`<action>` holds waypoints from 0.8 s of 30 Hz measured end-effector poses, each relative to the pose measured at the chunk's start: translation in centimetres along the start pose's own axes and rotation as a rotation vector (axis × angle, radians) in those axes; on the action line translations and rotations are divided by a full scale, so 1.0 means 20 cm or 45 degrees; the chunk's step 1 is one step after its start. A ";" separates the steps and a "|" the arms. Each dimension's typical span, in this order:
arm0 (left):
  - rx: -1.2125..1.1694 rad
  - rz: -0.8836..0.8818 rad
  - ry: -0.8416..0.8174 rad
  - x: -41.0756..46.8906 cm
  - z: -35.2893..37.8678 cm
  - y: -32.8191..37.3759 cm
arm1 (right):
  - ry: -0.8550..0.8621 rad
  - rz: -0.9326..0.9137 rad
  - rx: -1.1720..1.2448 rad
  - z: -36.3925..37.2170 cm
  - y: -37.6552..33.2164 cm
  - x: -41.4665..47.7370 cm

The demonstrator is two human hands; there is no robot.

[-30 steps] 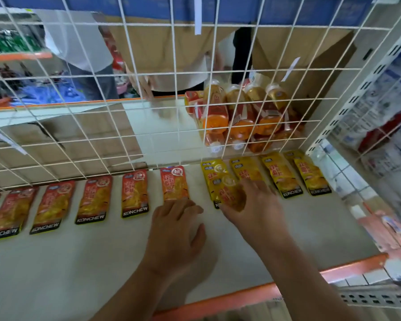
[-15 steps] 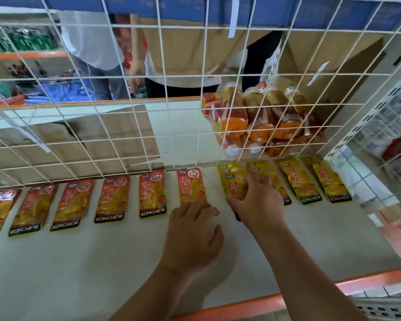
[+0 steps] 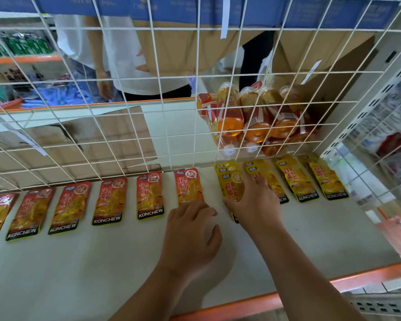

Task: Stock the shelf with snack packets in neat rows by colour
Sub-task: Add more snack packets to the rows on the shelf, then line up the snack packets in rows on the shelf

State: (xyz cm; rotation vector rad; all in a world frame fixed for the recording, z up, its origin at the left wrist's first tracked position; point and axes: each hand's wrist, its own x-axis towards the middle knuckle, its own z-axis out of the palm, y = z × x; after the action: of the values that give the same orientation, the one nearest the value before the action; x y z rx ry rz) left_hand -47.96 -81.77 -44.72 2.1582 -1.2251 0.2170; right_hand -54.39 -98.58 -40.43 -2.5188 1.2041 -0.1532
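Now: the right hand (image 3: 252, 205) lies flat, fingers spread, pressing the leftmost yellow packet (image 3: 229, 181) at the back of the shelf (image 3: 102, 274), just under the wire grid (image 3: 125, 126). The left hand (image 3: 190, 230) rests loosely curled and empty beside the red packets (image 3: 149, 195). The packets look light, thin and glossy, so probably slippery and floppy. Best slid flat or pinched by a sealed edge.
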 end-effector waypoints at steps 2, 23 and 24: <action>-0.003 0.004 0.011 0.00 0.00 0.00 | -0.005 -0.001 -0.011 0.00 0.00 0.00; 0.047 -0.102 -0.003 0.00 -0.01 0.03 | 0.099 -0.251 0.345 -0.14 0.11 -0.03; 0.045 -0.134 -0.006 -0.01 -0.02 0.03 | 0.101 -0.292 0.373 -0.15 0.11 -0.03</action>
State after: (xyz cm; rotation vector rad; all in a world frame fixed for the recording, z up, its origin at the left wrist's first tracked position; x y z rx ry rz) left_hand -48.58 -81.67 -44.22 2.2480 -1.1143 0.1900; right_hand -57.10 -100.20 -38.35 -2.3992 0.8450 -0.4556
